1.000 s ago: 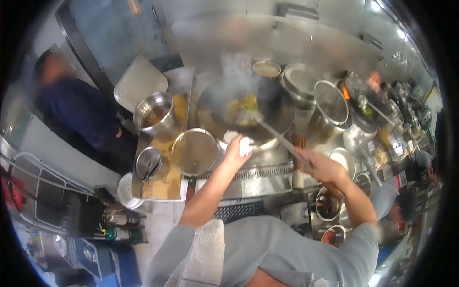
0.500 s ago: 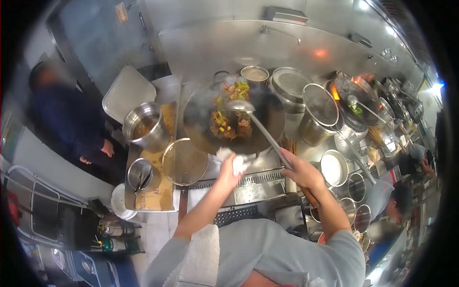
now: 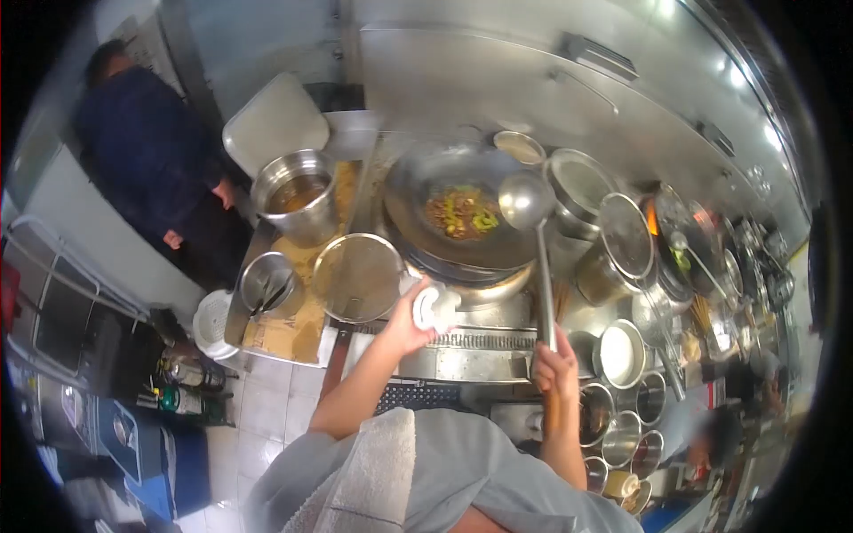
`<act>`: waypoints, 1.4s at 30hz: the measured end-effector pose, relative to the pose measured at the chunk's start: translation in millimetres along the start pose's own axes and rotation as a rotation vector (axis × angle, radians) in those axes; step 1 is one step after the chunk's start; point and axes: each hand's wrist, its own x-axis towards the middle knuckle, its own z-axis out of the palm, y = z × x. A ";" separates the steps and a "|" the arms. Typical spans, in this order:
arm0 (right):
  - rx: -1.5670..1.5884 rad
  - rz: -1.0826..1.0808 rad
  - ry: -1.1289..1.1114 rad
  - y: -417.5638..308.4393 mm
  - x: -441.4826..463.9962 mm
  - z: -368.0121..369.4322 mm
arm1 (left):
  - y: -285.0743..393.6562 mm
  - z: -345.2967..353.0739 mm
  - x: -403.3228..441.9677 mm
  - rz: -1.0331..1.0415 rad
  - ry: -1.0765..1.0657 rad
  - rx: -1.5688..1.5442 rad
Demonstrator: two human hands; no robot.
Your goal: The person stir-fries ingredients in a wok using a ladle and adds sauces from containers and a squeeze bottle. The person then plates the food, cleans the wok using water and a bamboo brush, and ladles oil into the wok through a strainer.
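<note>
The dark wok (image 3: 418, 182) sits over the stove, with a pile of browned pieces and green vegetables (image 3: 464, 213) at its bottom. My left hand (image 3: 405, 324) is closed on a folded white cloth (image 3: 437, 309) at the wok's near left edge; the cloth hides whether a handle is inside it. My right hand (image 3: 557, 362) grips the wooden-ended handle of a long metal ladle (image 3: 546, 284). Its round bowl hangs at the wok's right rim, beside the food.
Left of the wok stand a round strainer (image 3: 357, 280), a tall steel pot (image 3: 302, 209) of brown liquid and a smaller pot (image 3: 269, 289). On the right are lidded pots, a white-filled bowl (image 3: 619, 354) and another wok near a flame. A person (image 3: 147, 142) stands at far left.
The food, tossed up above the wok before, now lies in its bottom. The ladle has swung from over the food to the right rim. The camera view has shifted.
</note>
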 end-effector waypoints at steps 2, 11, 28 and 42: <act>0.261 0.042 -0.140 -0.7 18.0 -3.8 | -3.1 -6.9 -47.8 -0.141 -0.129 -0.197; -0.106 0.117 -0.506 -30.1 92.2 181.0 | -31.4 -85.9 -130.3 0.111 -0.210 -0.222; -0.842 -0.133 -0.637 3.6 152.4 325.3 | 13.8 -67.0 -209.0 0.477 0.145 0.332; -0.615 0.064 -0.037 -69.9 49.3 112.1 | -5.4 -61.3 -144.6 -0.117 -0.047 0.541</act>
